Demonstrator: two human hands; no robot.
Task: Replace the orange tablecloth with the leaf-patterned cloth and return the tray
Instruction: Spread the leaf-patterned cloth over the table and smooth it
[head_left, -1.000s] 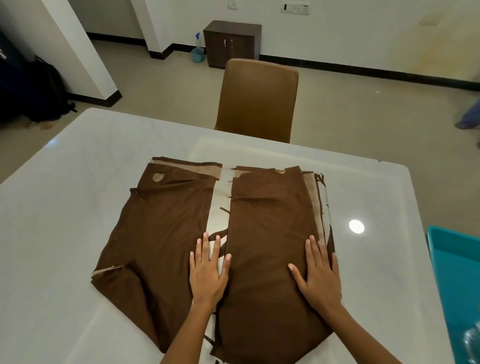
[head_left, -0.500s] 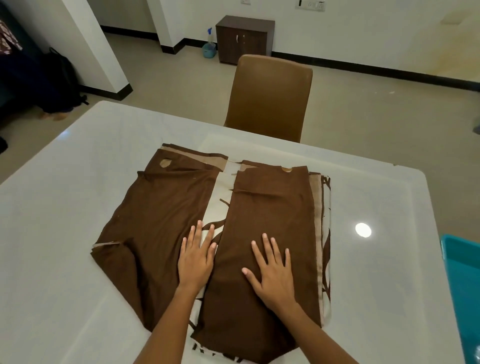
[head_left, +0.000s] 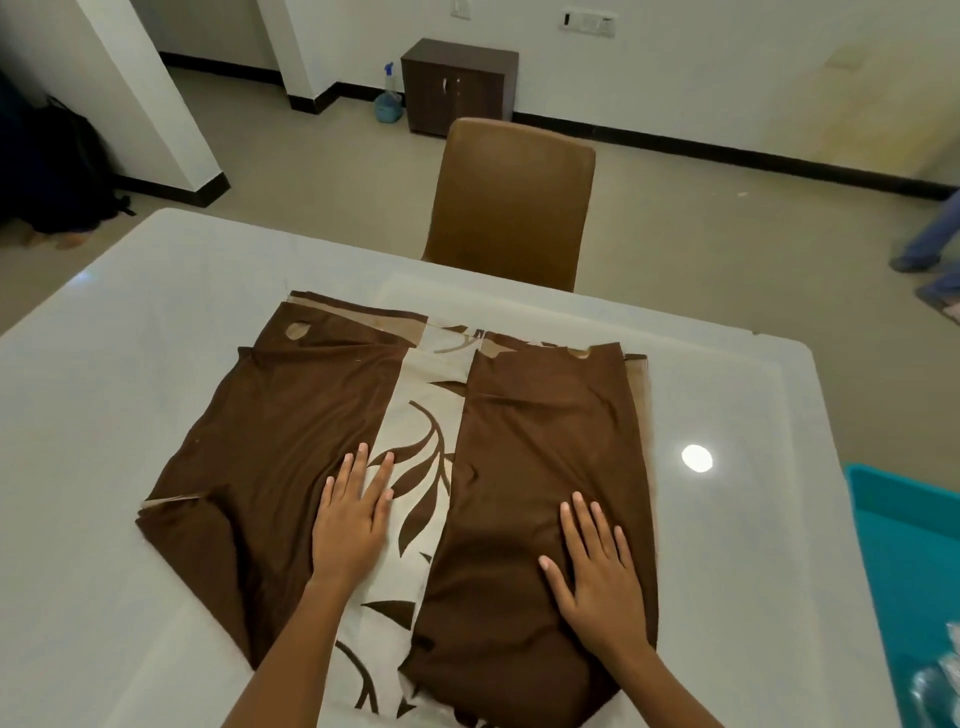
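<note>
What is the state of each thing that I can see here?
Brown leaf-patterned cloth: partly folded, lying flat on white table.
Left hand: open, flat on cloth.
Right hand: open, flat on cloth.
Brown chair: upright, behind table.
Dark wooden cabinet: doors closed.

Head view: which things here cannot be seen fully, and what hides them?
- Cloth: near end cut by the bottom edge; the parts under both hands and the folded layers are hidden.
- Teal tray: cut by the right edge; contents blurred.
- Chair: seat hidden behind the table.
- Person's legs: cut by the right edge, blurred.
</note>
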